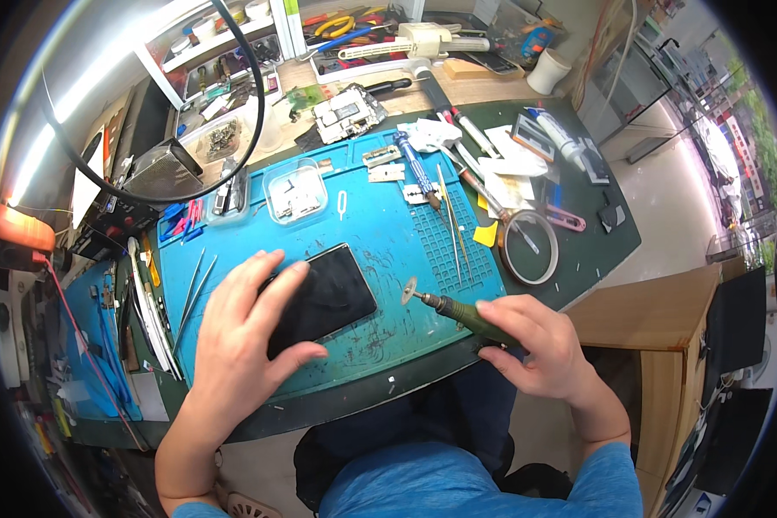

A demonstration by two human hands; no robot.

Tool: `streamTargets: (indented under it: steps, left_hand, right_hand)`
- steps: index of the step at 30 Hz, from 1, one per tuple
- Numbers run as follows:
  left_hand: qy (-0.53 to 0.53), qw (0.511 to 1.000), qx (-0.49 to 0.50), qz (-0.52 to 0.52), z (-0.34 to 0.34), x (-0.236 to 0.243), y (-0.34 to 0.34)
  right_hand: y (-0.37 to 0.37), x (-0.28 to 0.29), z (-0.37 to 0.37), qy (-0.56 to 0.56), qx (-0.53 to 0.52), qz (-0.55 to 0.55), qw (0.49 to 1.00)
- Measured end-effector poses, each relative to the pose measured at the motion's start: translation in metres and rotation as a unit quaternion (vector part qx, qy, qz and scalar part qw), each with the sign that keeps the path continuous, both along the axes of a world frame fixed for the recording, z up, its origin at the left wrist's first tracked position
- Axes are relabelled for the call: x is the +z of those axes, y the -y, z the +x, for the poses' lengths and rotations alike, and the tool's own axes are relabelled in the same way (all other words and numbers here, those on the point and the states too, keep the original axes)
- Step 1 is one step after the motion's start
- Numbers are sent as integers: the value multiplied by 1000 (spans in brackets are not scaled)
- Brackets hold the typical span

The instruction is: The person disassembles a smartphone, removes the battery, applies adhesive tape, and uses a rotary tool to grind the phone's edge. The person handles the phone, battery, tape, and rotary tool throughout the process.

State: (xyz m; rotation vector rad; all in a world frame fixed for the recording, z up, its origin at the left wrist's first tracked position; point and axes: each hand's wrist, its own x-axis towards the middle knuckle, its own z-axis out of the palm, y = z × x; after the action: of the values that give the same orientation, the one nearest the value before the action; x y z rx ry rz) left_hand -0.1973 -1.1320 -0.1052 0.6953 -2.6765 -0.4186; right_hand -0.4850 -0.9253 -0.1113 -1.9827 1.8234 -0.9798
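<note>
Left hand (240,335), fingers spread over the left end of the phone (330,292) on the mat (371,223); contact unclear. Right hand (540,341), closed around the rotary tool (468,317), its disc (408,291) right of the phone.

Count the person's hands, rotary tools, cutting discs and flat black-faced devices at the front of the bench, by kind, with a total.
Hands: 2 (left hand, right hand)
Green rotary tool: 1
Cutting disc: 1
Flat black-faced device: 1
Total: 5
</note>
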Motion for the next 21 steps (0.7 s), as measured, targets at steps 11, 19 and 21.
streamTargets:
  steps: [11, 19, 21]
  left_hand:
    - [43, 998, -38, -26, -4, -4, -9]
    - [54, 998, 6, -18, -25, -10, -56]
    - [26, 999, 7, -25, -26, -16, -59]
  right_hand:
    - [8, -9, 9, -48, 5, -36, 998]
    - [7, -11, 7, 65, -24, -28, 997]
    - [8, -11, 4, 66, -14, -17, 998]
